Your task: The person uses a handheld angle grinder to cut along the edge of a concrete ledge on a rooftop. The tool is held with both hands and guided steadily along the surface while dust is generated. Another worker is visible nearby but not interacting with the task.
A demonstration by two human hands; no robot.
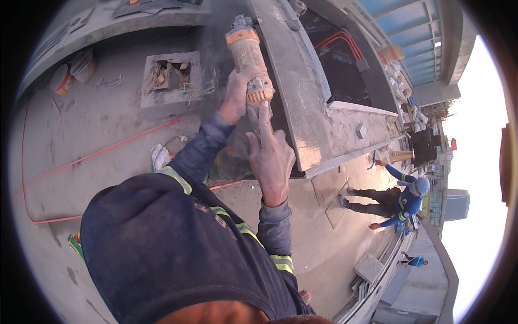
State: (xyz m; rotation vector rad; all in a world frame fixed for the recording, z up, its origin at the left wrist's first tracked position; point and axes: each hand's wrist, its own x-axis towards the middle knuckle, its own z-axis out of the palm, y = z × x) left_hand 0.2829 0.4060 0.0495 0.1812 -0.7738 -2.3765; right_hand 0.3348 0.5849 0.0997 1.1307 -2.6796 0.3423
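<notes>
A dust-covered orange angle grinder (249, 62) points away from me over a dark grey, dusty slab edge. My left hand (237, 93) is wrapped round its body near the rear end. My right hand (273, 157) lies just behind the tool, its index finger stretched up to the grinder's vented rear end and its thumb held apart. The other fingers of that hand are curled and partly hidden. The grinder's head is at the far end; its disc cannot be made out. Right of the tool runs a long grey stone slab (302, 92).
A square concrete block (171, 81) with a debris-filled opening stands at left, near two buckets (62, 80). A red hose (97, 144) crosses the floor. At right, a co-worker in blue (407, 202) stands bent over beyond the slab; another person (415, 261) is farther off.
</notes>
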